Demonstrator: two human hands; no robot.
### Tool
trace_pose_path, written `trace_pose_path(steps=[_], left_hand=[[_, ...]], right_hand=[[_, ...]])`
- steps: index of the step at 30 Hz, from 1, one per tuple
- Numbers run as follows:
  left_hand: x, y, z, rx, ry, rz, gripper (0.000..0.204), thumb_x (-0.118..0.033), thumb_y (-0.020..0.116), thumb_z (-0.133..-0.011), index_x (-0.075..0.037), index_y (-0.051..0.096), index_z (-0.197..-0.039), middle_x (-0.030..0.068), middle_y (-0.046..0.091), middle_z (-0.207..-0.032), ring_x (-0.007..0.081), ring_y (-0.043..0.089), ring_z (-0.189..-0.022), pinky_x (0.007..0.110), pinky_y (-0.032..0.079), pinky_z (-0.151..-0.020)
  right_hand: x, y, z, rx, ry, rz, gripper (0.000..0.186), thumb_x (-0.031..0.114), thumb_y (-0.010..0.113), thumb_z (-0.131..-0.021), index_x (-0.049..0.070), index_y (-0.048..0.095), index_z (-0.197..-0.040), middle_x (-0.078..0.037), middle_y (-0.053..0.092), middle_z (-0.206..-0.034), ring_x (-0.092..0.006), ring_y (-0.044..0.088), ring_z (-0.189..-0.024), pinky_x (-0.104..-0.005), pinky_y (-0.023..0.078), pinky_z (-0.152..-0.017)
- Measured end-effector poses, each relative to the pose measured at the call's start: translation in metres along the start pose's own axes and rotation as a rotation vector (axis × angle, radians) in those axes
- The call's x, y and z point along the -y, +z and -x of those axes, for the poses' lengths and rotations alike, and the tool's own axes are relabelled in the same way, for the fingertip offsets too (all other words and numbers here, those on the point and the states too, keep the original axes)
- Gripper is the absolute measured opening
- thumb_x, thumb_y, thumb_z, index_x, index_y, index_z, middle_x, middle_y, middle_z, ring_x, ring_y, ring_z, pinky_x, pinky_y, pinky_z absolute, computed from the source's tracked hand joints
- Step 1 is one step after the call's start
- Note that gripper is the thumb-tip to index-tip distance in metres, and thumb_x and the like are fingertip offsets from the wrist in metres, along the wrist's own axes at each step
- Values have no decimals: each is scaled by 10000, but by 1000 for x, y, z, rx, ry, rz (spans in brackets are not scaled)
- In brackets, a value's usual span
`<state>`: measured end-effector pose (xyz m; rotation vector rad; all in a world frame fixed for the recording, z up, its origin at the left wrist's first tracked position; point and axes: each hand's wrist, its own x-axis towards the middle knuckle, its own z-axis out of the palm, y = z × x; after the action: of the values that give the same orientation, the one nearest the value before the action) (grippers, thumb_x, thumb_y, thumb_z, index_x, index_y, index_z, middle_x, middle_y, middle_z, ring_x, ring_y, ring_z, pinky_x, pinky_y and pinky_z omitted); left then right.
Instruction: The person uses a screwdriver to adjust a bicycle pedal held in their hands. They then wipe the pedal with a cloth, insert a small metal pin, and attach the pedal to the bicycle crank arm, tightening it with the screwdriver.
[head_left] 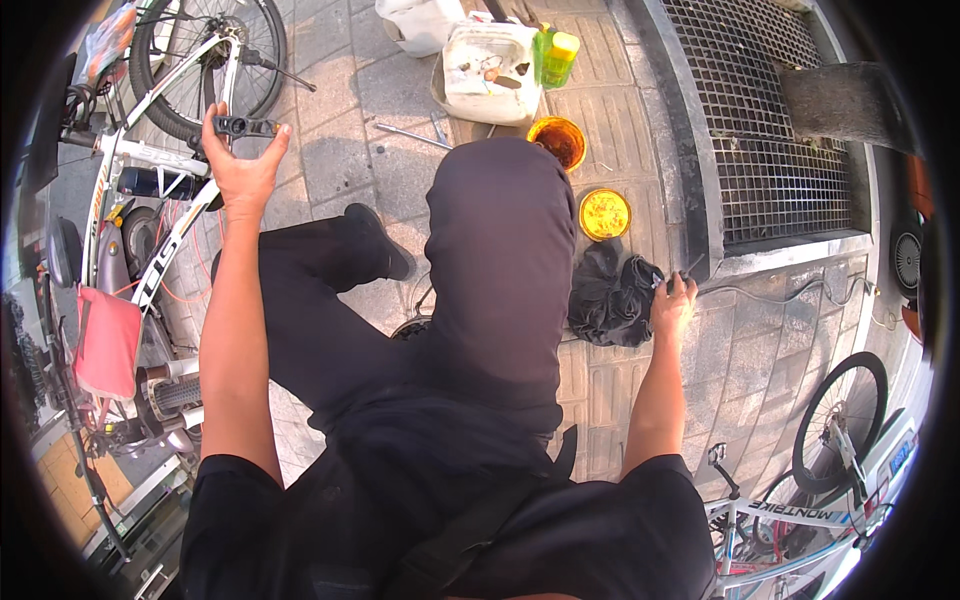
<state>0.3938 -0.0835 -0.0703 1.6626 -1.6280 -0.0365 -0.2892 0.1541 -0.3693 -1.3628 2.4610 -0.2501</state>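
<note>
My left hand (247, 175) is raised beside the white bicycle (160, 155). Its thumb and fingers grip a dark oblong part (240, 127) with a round opening in it; its exact kind is unclear. Low on the right, my right hand (675, 308) is closed around a thin, dark tool (694, 267), mostly hidden by the fingers. Right next to that hand a crumpled black cloth (610, 300) lies on the paving. Just beyond the cloth sits a round yellow lid or shallow tin (605, 214).
Past my bent knee stand an open tin with orange-brown grease (557, 143), a cut white jug (490, 75) and a yellow-green bottle (560, 60). A metal wrench (413, 136) lies on the paving. A raised kerb with a grate (770, 150) borders the right; another bicycle (835, 440) lies lower right.
</note>
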Motion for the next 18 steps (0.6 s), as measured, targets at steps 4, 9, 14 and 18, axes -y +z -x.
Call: trace_pose_path(steps=[4,9,14,18], left_hand=[[-4,-20,7,-51,40,-1,1073,-93,996,-765,4,327,-1598,190,441,-1592,278,475,-1424,395,402,-1210],[-6,-50,10,-138,92,31,1075,-95,1003,-755,-7,334,-1591,152,474,-1548,249,530,-1333,372,459,-1153],[-25,-75,-7,-267,181,326,1030,-157,1005,-761,-11,382,-1568,181,526,-1506,277,570,-1336,385,479,-1154],[-18,-97,-12,-300,157,271,1169,-92,962,-732,14,254,-1657,224,474,-1567,310,461,-1500,419,371,-1259]], right_hand=[[46,-30,-15,-255,-58,-182,443,306,796,-955,100,755,-1345,-258,589,-1470,-422,605,-1340,-464,507,-1136],[139,-116,-44,-571,-202,-446,321,320,806,-1004,105,824,-1241,-196,627,-1407,-333,668,-1237,-429,563,-1046],[276,-242,-28,-766,-315,-790,327,269,808,-1020,2,801,-1209,-131,645,-1368,-231,702,-1180,-340,608,-1029],[378,-294,-2,-620,-727,-1442,265,-3,778,-996,-80,626,-1199,-248,747,-1125,-309,759,-1086,-372,617,-1032]])
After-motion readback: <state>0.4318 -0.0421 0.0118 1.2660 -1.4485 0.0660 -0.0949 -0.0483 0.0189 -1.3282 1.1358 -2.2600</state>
